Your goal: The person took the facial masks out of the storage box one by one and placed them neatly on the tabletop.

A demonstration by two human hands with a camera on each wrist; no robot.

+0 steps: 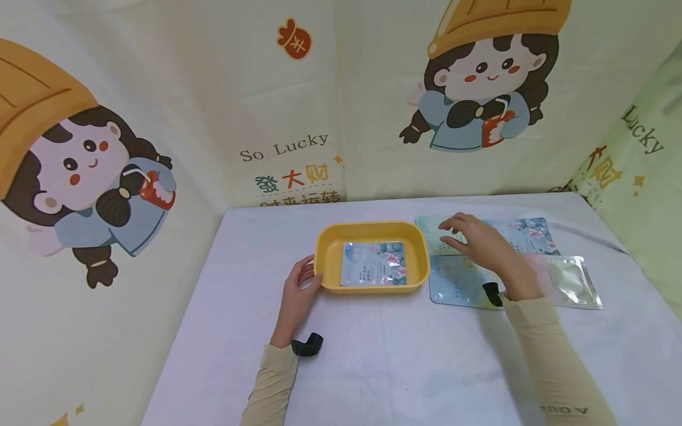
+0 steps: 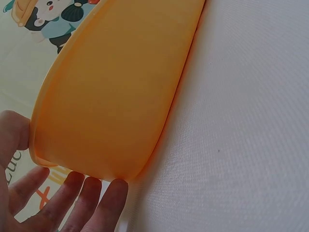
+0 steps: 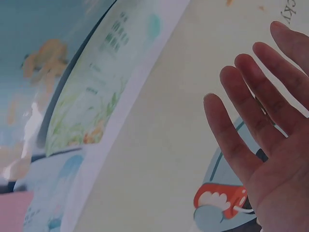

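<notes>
A yellow tray (image 1: pixel 327 260) stands on the table with a blue, flower-printed sheet mask packet (image 1: pixel 373 263) lying flat in it. My left hand (image 1: pixel 298 296) holds the tray by its left end, thumb at the rim and fingertips against the outer wall. To the right of the tray, my right hand (image 1: pixel 482 245) hovers over several flat packets, fingers apart and nothing held. Among these are a pale green packet (image 1: pixel 428 228), a blue flowered packet (image 1: pixel 533 234), a light blue packet (image 1: pixel 450 290) and a pink and silver packet (image 1: pixel 578 281). The right hand and forearm partly cover them.
A white cloth covers the table (image 1: pixel 362 367). Behind it and at both sides hangs a cream curtain (image 1: pixel 213 89) printed with cartoon figures and lettering. Each wrist wears a black strap mount, such as the left mount (image 1: pixel 308 345).
</notes>
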